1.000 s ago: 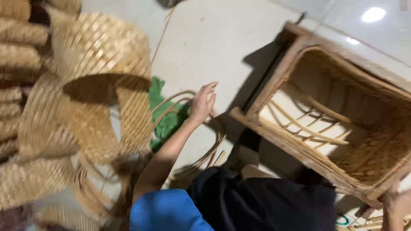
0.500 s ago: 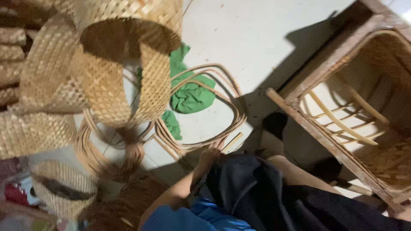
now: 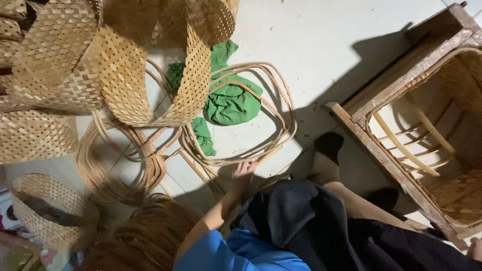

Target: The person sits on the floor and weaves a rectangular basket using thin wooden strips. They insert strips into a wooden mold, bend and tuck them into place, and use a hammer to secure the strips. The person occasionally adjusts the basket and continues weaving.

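Note:
My left hand [image 3: 244, 173] reaches down from a blue sleeve to the floor. Its fingers curl over the near edge of a bundle of rounded-square rattan hoops [image 3: 281, 100]. A crumpled green cloth [image 3: 231, 103] lies inside those hoops. Only a sliver of my right hand [image 3: 475, 249] shows at the bottom right corner, beside a wooden frame [image 3: 381, 158] that holds a partly woven basket; what it does is hidden. A black garment [image 3: 301, 216] covers my lap.
Wide woven bamboo bands [image 3: 125, 80] hang and curl at the upper left above more rattan coils [image 3: 108, 173]. A small woven basket [image 3: 47, 211] sits at the lower left. My foot in a dark sock [image 3: 326, 158] rests on the pale floor [image 3: 321, 45] by the frame.
The view has swung down and left. My left hand has dropped from the air near the green cloth to the near edge of the rattan hoops.

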The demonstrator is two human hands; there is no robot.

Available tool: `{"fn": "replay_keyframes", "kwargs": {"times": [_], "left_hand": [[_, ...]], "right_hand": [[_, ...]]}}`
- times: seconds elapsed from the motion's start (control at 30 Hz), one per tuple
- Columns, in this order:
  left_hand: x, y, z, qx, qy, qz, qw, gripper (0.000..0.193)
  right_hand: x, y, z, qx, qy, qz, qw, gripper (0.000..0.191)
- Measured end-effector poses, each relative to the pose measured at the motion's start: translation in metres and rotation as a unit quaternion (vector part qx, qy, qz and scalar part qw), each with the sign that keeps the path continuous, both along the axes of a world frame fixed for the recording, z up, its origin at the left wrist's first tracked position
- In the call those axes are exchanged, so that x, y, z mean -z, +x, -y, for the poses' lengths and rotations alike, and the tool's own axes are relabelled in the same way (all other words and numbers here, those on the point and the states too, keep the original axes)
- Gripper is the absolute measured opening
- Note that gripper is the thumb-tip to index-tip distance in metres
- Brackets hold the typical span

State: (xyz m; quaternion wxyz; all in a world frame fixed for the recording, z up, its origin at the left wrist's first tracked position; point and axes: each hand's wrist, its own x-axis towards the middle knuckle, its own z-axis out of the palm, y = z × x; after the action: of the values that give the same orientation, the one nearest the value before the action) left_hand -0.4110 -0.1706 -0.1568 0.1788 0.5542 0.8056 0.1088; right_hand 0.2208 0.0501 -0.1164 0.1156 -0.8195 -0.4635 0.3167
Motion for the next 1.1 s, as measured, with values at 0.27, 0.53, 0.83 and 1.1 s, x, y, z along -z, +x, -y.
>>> {"fn": "replay_keyframes", "kwargs": {"times": [0.27, 0.53, 0.83, 1.1], "left_hand": [[-0.003, 0.029, -0.045, 0.032, -0.038, -0.055, 0.997, 0.042], [-0.04, 0.05, -0.064, 0.085, 0.099, -0.226, 0.965, 0.052], [-0.045, 0.066, -0.067, 0.069, 0.058, -0.28, 0.956, 0.057], [-0.049, 0.069, -0.072, 0.063, 0.066, -0.286, 0.954, 0.067]], "right_hand": [[-0.031, -0.006, -0.007, 0.022, 0.008, -0.024, 0.999, 0.029], [-0.075, -0.013, -0.007, 0.159, 0.011, -0.103, 0.982, 0.031], [-0.09, -0.014, 0.015, 0.222, 0.071, -0.25, 0.94, 0.03], [-0.078, -0.005, 0.022, 0.213, 0.039, -0.235, 0.948, 0.037]]}}
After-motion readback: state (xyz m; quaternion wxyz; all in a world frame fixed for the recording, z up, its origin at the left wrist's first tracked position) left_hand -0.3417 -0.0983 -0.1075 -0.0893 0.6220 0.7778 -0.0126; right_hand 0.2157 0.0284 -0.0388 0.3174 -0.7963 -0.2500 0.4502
